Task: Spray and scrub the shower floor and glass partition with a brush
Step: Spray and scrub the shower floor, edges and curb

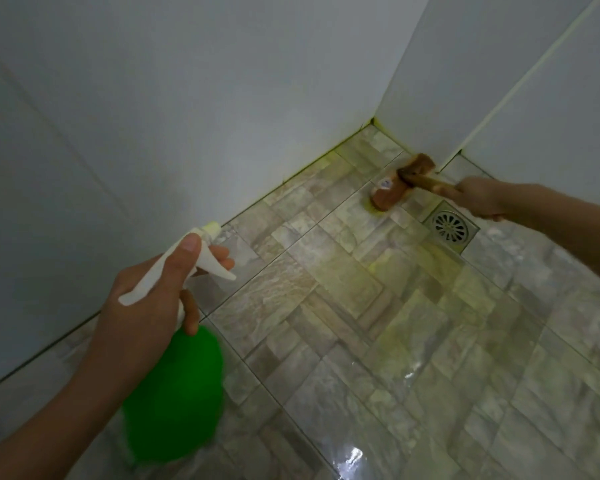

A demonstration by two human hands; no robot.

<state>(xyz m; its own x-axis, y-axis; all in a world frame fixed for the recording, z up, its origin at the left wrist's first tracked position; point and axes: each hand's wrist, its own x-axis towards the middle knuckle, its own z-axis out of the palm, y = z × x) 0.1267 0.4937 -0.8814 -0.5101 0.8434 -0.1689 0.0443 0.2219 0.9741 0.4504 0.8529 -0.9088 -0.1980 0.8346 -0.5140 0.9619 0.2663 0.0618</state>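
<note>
A brown wooden-handled scrub brush (387, 199) is gripped at the handle's end by the right hand (478, 199), fingers curled round it. The handle's long axis runs from that hand leftward and away, towards the far corner. The brush head is set down on the stone-patterned tiled shower floor (326, 306), just beside the foot of the white right-hand wall (465, 81). The next scrubbing stroke is judged to depend on this. With the wall close behind the head, room is left only towards the open tiles, where a yellowish film of cleaner is seen.

A square metal floor drain (451, 228) lies near the brush, beneath the right wrist, and could catch the bristles on a pull back.

A green plastic spray bottle with a white trigger head (177, 393) is held in the left hand (146, 299), well apart from the brush. A finger is laid on the trigger and the nozzle is aimed at the white left-hand wall (187, 116). Which panel is the glass partition cannot be told.
</note>
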